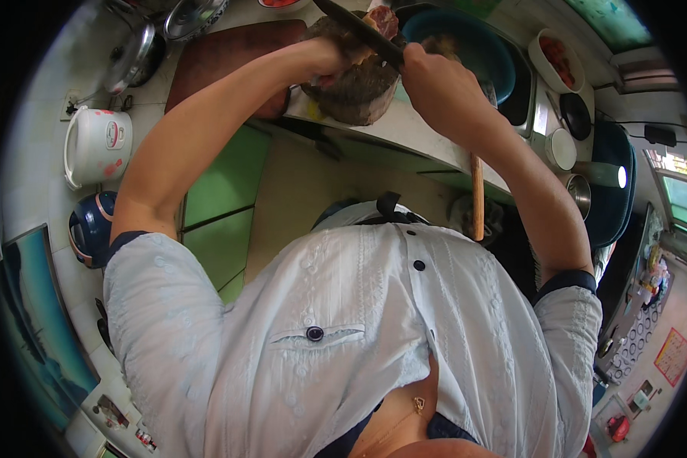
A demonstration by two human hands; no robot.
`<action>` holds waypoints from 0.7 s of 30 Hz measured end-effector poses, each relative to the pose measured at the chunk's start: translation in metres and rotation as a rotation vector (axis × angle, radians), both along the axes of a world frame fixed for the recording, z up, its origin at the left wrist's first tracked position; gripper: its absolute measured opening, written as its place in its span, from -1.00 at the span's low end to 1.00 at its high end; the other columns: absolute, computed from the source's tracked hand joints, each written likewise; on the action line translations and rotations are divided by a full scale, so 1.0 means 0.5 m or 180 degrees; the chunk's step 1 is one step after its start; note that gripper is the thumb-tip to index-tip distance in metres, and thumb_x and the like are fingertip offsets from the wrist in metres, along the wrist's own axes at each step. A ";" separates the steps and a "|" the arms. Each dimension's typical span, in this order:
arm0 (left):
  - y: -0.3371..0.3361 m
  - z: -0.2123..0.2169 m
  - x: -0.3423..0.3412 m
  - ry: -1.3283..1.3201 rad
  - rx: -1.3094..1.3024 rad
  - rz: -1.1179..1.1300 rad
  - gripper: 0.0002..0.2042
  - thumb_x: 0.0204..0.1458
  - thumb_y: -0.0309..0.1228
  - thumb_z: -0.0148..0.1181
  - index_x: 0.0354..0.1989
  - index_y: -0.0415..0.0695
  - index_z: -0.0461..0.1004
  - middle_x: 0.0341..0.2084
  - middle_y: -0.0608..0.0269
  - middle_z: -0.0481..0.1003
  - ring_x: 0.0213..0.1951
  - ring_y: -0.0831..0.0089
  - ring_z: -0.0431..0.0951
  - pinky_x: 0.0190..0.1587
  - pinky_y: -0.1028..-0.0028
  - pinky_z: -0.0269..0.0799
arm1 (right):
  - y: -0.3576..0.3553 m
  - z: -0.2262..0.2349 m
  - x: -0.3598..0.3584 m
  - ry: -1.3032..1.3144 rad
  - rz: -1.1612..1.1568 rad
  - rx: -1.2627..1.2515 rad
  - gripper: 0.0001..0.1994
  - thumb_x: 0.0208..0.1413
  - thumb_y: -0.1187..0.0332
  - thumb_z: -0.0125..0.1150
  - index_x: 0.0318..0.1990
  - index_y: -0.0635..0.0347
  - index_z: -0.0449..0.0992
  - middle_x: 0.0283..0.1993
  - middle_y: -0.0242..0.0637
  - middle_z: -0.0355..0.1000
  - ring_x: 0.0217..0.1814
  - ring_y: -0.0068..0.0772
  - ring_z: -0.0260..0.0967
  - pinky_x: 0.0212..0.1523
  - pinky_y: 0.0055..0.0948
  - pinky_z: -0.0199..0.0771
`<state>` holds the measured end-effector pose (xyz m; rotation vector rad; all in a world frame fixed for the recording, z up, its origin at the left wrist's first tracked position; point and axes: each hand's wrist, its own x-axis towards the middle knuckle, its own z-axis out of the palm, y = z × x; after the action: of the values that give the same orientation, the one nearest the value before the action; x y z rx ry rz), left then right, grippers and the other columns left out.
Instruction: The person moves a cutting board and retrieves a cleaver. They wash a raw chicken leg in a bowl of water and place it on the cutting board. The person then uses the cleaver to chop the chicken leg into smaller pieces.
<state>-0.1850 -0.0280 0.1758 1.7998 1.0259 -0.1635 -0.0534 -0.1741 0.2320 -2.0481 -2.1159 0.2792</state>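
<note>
A round wooden chopping block (355, 99) sits near the counter's front edge. My right hand (435, 80) is closed round the handle of a kitchen knife (362, 32), whose dark, broad blade slants up and left above the block. Against the block, my left hand (336, 62) is closed on a piece of raw meat (383, 23); the blade and the hand hide part of it. Some of the left fingers are hidden too. Right of the block, a tool's long wooden handle (478, 198) juts over the counter edge below my right forearm.
A blue basin (496, 69) stands just right of the block, with a white bowl of red pieces (556, 61) beyond. On the left are a reddish-brown board (225, 57), a white rice cooker (103, 145) and a dark blue appliance (91, 229). Green cabinet doors (221, 191) lie below.
</note>
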 end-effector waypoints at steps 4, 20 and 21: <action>-0.005 -0.025 0.010 -0.0444 0.0483 -0.0215 -0.57 0.06 -0.02 -0.21 -0.24 -0.19 0.32 -0.81 0.27 0.16 -0.75 0.41 0.21 -0.68 0.41 0.13 | 0.053 -0.029 -0.013 0.0150 -0.0010 0.0355 -0.89 -0.03 0.51 -0.19 -0.36 0.38 0.22 -0.47 0.11 0.37 -0.39 0.14 0.35 -0.38 -0.08 0.33; -0.036 -0.025 -0.001 -0.0138 0.0700 -0.0039 -0.76 -0.07 -0.49 -0.14 -0.26 -0.26 0.41 -0.67 0.07 0.39 -0.67 0.37 0.43 -0.65 0.40 0.28 | 0.057 -0.089 0.020 0.0441 -0.0054 0.0253 -0.77 0.11 0.29 -0.14 -0.36 0.33 0.25 -0.47 0.08 0.35 -0.37 0.14 0.31 -0.38 -0.09 0.30; -0.040 -0.034 -0.003 -0.0069 0.0683 0.0017 -0.79 -0.08 -0.50 -0.13 -0.29 -0.28 0.38 -0.69 0.12 0.36 -0.69 0.41 0.40 -0.66 0.45 0.27 | 0.059 -0.096 0.019 0.0468 -0.0086 0.0325 -0.77 0.11 0.28 -0.14 -0.35 0.32 0.25 -0.47 0.08 0.36 -0.38 0.14 0.30 -0.39 -0.09 0.30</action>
<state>-0.1862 -0.0481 0.1590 1.9871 1.0655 -0.0310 -0.0439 -0.1448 0.1841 -1.9347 -1.9728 0.3014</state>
